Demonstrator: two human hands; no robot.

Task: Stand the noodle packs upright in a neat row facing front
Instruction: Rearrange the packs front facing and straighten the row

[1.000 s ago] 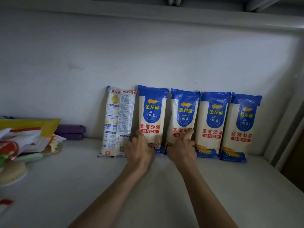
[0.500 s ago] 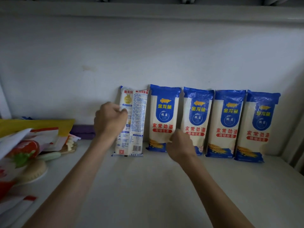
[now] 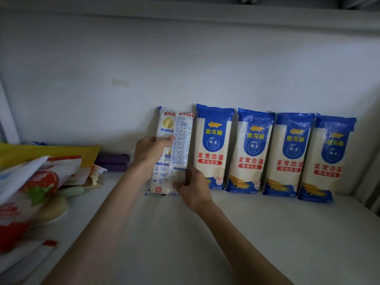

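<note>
Shelf [image 3: 267, 233], white and wide, backed by a pale wall [image 3: 185, 68] against which every pack leans, so that each can stand on its short end without tipping. Along that wall I see four blue-fronted noodle packs [image 3: 254, 151], upright, edge to edge, logos forward; this part of the row I judge done. A heap of red-and-white bags [image 3: 41, 177] lies at far left, well apart from the row, with folded purple cloth [image 3: 112, 162] behind it near the wall. The leftmost noodle pack [image 3: 183, 136] stands just beside the four but shows its white nutrition-label back; from my remote seat I take it as the one pack not yet facing front. Both hands hold it, I judge, to turn it about its long axis with the base kept low on the shelf. The left hand [image 3: 150, 155] wraps the pack's left edge at mid-height, thumb [image 3: 167, 139] laid across the print, forearm reaching in from lower left. The right hand [image 3: 193, 188] pinches the lower right edge near the base, fingers curled, wrist angled in from lower right.
</note>
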